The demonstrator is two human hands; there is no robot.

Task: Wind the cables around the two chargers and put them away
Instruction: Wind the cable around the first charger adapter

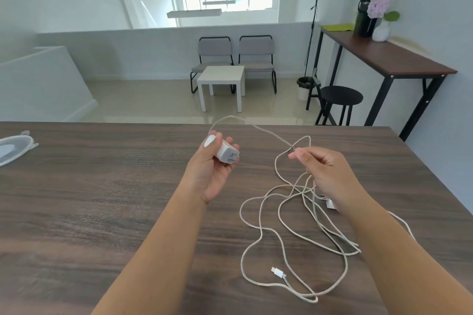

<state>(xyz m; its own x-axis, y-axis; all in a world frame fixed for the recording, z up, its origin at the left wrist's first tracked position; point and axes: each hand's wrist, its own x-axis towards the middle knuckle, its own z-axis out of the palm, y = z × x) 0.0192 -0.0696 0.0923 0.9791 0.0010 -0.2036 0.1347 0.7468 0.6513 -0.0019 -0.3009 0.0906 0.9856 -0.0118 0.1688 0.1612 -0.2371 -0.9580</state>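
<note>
Dark wood-grain table [102, 212], filling the lower part of the view, far edge running straight across. On its right half, loose tangled loops of white cable [258, 215], one free plug end [278, 272] lying flat near the front, and a small white charger [330, 203] among the loops, partly hidden by an arm. At the far left edge, a clear plastic lid or container [14, 147], cut off by the frame.

Pale walls, glossy floor [143, 100]; 2 grey chairs [234, 59] behind a white side table [221, 77]; black stool [340, 96] near a high table [399, 59].
</note>
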